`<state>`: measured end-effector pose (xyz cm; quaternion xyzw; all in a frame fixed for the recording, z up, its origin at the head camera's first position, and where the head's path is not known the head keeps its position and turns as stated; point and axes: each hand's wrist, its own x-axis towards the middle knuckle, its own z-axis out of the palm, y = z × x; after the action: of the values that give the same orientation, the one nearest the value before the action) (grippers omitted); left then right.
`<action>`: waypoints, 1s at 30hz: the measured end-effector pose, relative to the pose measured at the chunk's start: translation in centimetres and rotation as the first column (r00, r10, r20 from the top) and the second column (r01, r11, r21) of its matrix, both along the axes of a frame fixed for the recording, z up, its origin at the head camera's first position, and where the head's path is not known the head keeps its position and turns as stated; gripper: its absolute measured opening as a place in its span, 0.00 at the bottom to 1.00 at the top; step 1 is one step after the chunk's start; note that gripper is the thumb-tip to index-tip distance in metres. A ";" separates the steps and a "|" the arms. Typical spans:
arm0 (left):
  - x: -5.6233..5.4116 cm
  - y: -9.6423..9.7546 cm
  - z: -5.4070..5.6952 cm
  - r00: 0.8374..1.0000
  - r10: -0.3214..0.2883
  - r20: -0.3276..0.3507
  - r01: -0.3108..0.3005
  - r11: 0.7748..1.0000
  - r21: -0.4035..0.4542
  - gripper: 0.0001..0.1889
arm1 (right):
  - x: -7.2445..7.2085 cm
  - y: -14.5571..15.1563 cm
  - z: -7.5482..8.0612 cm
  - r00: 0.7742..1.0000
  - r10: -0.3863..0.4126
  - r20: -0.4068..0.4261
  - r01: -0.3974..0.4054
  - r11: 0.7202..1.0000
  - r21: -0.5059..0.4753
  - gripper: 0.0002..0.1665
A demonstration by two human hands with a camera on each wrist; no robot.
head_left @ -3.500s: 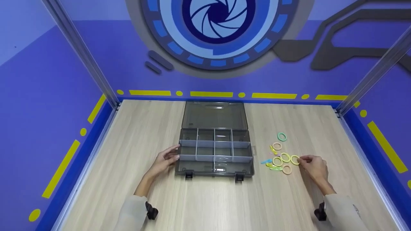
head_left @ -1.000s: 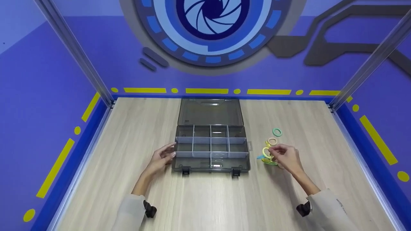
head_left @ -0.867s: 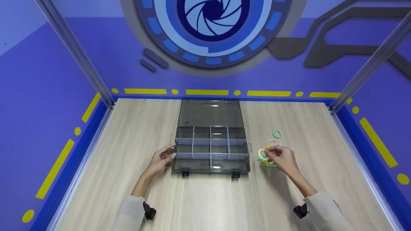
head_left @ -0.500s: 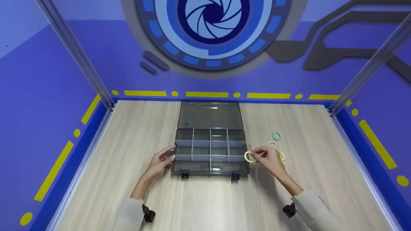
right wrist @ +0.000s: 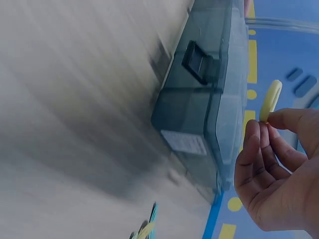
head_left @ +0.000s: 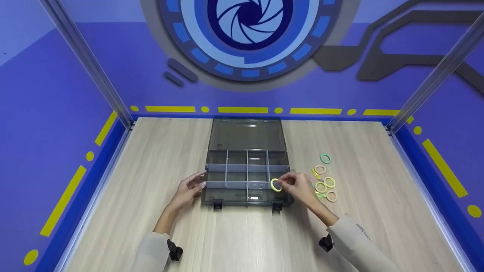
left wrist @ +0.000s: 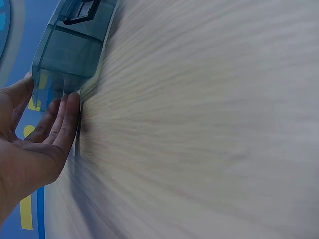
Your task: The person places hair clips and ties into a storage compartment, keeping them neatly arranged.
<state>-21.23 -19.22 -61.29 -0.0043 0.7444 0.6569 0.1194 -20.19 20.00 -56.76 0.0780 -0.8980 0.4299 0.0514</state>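
In the head view, an open smoky plastic divided box point(head_left: 227, 194) lies in mid-table with its lid back. My right hand point(head_left: 302, 190) pinches a yellow hair tie point(head_left: 273, 186) between thumb and finger, above the box's front right compartment. In the right wrist view the hair tie point(right wrist: 270, 101) is seen nearly edge-on, above the rim. My left hand point(head_left: 188, 190) rests thumb and fingertips against the box's left wall; the left wrist view shows its fingers point(left wrist: 62, 124) extended along that wall.
Right of the box lie two more yellow hair ties point(head_left: 329, 183), two peach ones point(head_left: 331, 196) and a green one point(head_left: 325, 158). Several small coloured clips point(head_left: 316, 173) lie among them. Purple panels point(head_left: 75, 113) and metal posts point(head_left: 87, 56) border the table.
My right hand has picked a yellow hair tie from the right edge of the pile and carried it left, over the box. My left hand has stayed at the box's left side.
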 end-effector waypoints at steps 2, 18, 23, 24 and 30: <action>0.0 0.0 0.0 1.000 0.006 -0.004 -0.006 1.000 -0.004 0.26 | 0.0 -0.5 0.1 1.000 0.015 0.009 -0.015 1.000 -0.001 0.02; 0.4 -0.2 -0.3 0.999 0.047 0.019 -0.046 0.998 -0.030 0.26 | -0.5 -8.3 0.1 0.980 0.195 -0.037 -0.196 0.980 -0.045 0.02; 0.3 -0.2 -0.1 0.999 0.045 0.005 -0.045 0.999 -0.012 0.26 | -0.9 -11.6 0.4 0.974 0.223 -0.042 -0.224 0.974 -0.035 0.03; 0.3 -0.1 -0.1 0.999 0.040 0.000 -0.040 0.999 -0.011 0.26 | -0.9 -12.1 0.4 0.974 0.222 -0.043 -0.223 0.974 -0.028 0.03; 0.2 0.3 -0.2 1.000 0.026 -0.016 -0.026 1.000 -0.011 0.26 | -1.1 -14.2 -0.2 0.977 0.200 -0.069 -0.196 0.978 0.065 0.03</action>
<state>-21.03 -18.93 -61.44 -0.0095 0.7488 0.6544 0.1048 -21.25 5.85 -56.91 0.1848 -0.8953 0.4035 0.0397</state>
